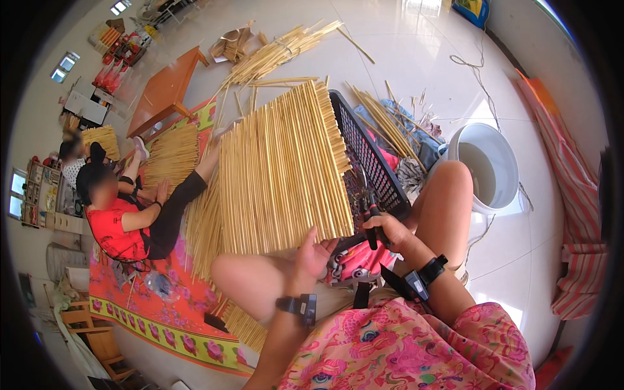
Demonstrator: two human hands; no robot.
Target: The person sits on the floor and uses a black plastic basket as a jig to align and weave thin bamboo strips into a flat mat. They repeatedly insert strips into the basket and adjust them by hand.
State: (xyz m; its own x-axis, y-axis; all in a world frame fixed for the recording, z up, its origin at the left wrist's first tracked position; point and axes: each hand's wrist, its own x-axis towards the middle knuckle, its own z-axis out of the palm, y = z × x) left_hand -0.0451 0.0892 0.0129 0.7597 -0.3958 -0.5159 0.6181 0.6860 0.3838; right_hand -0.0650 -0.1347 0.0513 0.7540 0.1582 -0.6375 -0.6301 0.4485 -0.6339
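A mat of yellow reed stalks (279, 175), laid side by side, slopes up from my lap across a black plastic basket (367, 140). At its near edge, my left hand (313, 257) is palm up, with the thumb over the edge and the fingers partly hidden beneath it. My right hand (391, 232) grips hand shears with black and red handles (371, 220). Their dark blades point away from me, beside the mat's right side, where the stalk ends are uneven. Pink patterned cloth (357, 261) lies below the mat between my legs.
A white bucket (484, 166) stands right of my knee. Loose reeds (390, 127) lie on blue cloth beyond the basket; a reed bundle (279, 52) lies farther off. Left, a person in red (120, 224) sits on a floral mat (159, 318), near a low wooden table (166, 91).
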